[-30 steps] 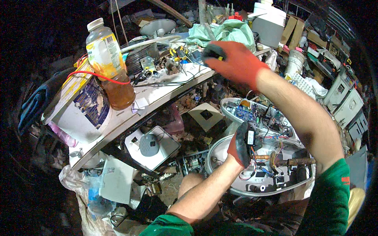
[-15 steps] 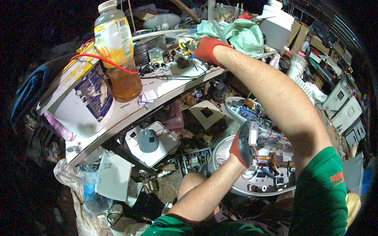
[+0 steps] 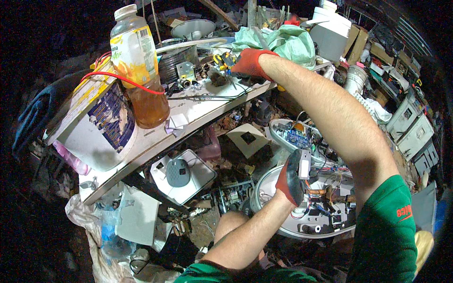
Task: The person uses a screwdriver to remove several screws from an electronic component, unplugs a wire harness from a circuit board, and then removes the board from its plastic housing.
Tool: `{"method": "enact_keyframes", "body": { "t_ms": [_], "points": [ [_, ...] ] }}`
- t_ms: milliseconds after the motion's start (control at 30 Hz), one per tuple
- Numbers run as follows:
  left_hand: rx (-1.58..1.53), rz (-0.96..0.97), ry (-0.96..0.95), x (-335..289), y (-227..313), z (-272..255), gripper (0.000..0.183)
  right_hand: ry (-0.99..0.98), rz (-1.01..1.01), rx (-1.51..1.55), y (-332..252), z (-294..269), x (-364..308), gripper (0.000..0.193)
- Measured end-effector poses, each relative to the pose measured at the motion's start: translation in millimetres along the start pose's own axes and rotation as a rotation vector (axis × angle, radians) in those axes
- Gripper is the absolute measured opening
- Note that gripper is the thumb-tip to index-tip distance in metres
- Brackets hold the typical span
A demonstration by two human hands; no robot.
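Observation:
My left hand [image 3: 291, 180], in a red and black glove, is closed on a small grey-and-white rectangular module [image 3: 305, 165] with wires below it. It is held over an opened round white appliance housing [image 3: 271, 191] full of wires and small parts. My right hand [image 3: 252, 64], gloved alike, is stretched out to the white workbench. Its fingers point down among loose parts, beside yellow-and-black pliers [image 3: 222, 61], and are mostly hidden by the glove's back. A second, smaller shell with a blue circuit board [image 3: 298, 137] lies beyond the housing.
On the bench stand a plastic bottle of brown liquid [image 3: 146, 106], a white bucket [image 3: 96, 146], a red cable [image 3: 118, 76] and a green bag [image 3: 295, 45]. A white jug [image 3: 332, 35] is farther right. Below the bench, a grey oval device [image 3: 178, 173] rests on a white panel.
The view has shifted slightly. My right hand has moved a little lower at the bench's parts. My left hand keeps its hold on the module.

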State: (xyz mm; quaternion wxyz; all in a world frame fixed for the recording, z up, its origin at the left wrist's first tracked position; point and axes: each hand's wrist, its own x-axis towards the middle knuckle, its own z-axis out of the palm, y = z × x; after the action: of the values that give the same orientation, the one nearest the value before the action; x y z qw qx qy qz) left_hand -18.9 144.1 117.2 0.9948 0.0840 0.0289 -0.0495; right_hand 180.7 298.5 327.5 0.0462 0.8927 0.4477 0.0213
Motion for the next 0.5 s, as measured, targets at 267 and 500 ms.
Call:
{"method": "enact_keyframes", "body": {
  "t_ms": [267,500],
  "points": [
    [0.090,0.010,0.019,0.3,-4.2,1.9,0.033,-0.009,0.170,0.173,-24.2,-4.5,-21.9,0.063],
    [0.124,0.030,0.036,-5.2,1.5,8.2,0.029,-0.058,0.201,0.244,-35.5,-6.0,-29.1,0.060]
  ]
}}
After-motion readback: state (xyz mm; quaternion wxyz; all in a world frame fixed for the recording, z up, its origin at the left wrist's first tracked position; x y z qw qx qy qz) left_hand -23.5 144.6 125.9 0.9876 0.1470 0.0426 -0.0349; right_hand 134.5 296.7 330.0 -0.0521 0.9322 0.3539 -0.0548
